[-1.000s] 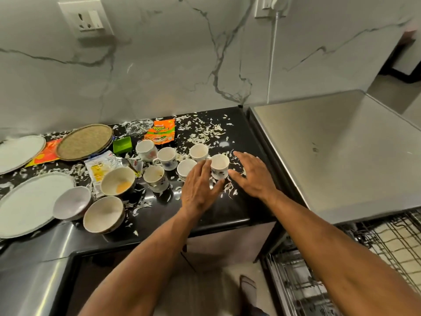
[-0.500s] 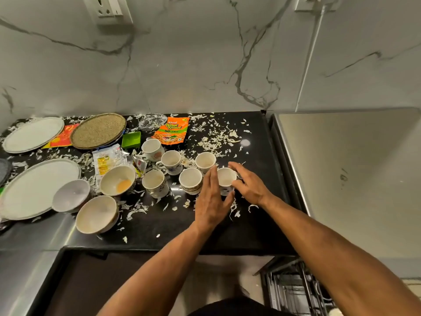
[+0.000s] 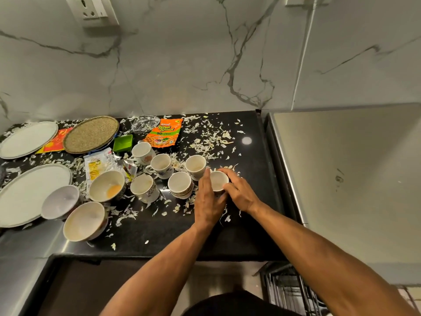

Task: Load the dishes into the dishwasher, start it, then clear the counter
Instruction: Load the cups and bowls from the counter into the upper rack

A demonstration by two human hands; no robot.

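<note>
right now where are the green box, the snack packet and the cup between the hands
green box (image 3: pixel 123 143), head view, its open inside
snack packet (image 3: pixel 164 132), head view, middle of the printed front
cup (image 3: pixel 218 179), head view, its pale inside
</note>
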